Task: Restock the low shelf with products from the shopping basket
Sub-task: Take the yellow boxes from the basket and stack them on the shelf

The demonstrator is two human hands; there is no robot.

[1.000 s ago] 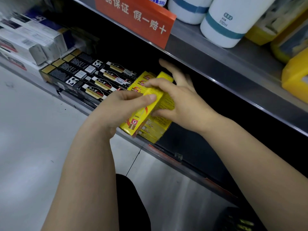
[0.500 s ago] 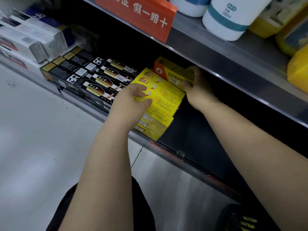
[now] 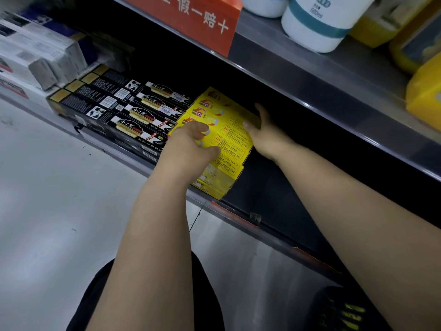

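Note:
Several yellow boxes [image 3: 229, 137] lie stacked side by side on the dark low shelf [image 3: 262, 192], just right of a row of black boxes [image 3: 124, 111]. My left hand [image 3: 191, 144] rests on top of the yellow stack with its fingers bent, nothing held in it. My right hand [image 3: 265, 132] grips the right end of the rearmost yellow box, thumb on top and fingers behind the end. The dark shopping basket [image 3: 338, 309] shows only as a corner at the bottom right, on the floor.
The low shelf right of the yellow boxes is bare and dark. White boxes [image 3: 35, 58] are stacked at the far left. The shelf above carries a red sign [image 3: 191, 17], white bottles [image 3: 315, 25] and yellow containers [image 3: 424, 96]. Its metal edge overhangs my hands.
The yellow box my right hand carried tilted into the shelf now lies flat at the back of the stack. My left hand has stayed on top of the front boxes.

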